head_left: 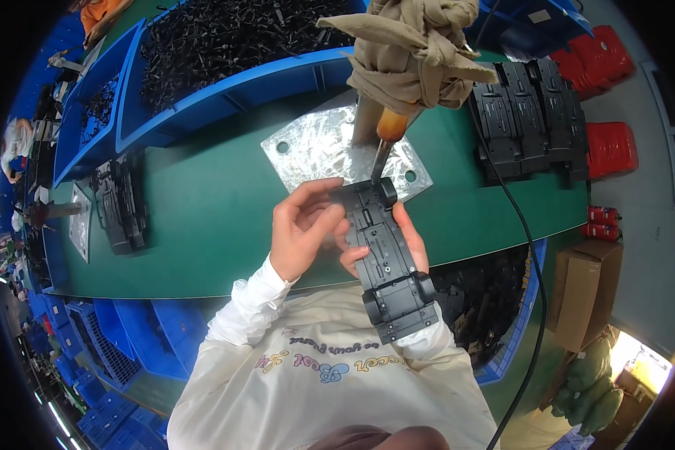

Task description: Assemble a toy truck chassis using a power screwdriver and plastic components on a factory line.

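A long black plastic toy-car chassis (386,251), with wheel-like rounded ends at its sides, is tilted over the front edge of the table. My right hand (412,238) wraps round it from beneath, fingers showing at both long edges. At its far left corner, my left hand (300,229) is closed, index finger and thumb on the edge; its other fingers are curled and partly hidden. A soldering iron (386,135) with an orange-brown handle points down, its metal tip at the far end of the chassis. Beige cloth (420,56) is wrapped above the handle.
Below the iron lies a silvery plate (315,142) on the green table (225,225). A blue bin (225,94) holds many small black parts. More black chassis (529,120) are stacked at right, others (120,202) at left. A black cable (529,225) hangs down the right side.
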Demonstrator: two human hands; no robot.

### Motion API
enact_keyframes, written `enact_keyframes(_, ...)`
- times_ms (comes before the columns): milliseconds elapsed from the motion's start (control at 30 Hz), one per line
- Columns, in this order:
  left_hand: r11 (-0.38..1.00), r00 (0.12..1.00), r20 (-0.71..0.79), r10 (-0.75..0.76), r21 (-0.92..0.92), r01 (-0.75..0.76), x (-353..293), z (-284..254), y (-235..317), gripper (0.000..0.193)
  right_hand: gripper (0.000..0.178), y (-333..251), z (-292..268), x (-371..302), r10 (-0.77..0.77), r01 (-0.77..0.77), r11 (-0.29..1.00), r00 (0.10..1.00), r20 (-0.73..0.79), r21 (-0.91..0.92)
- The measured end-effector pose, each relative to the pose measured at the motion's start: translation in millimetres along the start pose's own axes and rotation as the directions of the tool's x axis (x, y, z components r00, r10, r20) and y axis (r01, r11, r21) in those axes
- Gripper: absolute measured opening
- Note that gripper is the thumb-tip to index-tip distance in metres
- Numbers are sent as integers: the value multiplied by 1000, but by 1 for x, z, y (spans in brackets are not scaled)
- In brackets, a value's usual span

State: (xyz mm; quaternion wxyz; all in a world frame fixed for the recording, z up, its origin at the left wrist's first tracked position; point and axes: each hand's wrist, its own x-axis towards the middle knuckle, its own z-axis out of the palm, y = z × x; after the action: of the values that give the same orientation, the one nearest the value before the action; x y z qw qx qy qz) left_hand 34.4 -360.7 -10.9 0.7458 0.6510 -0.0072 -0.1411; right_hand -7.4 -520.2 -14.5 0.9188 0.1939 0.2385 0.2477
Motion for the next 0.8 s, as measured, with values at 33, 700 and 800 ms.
enact_keyframes(33,1000,1000,0,-2,0,2,0,0,1,35,51,1,1,0,2,-2,1000,1000,1,3)
enact_keyframes(700,999,1000,-7,28,-24,-28,0,-1,1,31,51,10,16,-6,-20,21,999,999,-42,41)
enact_keyframes(800,999,999,1,40,-11,-40,0,-3,0,31,50,11,16,-5,-21,23,999,998,-57,35)
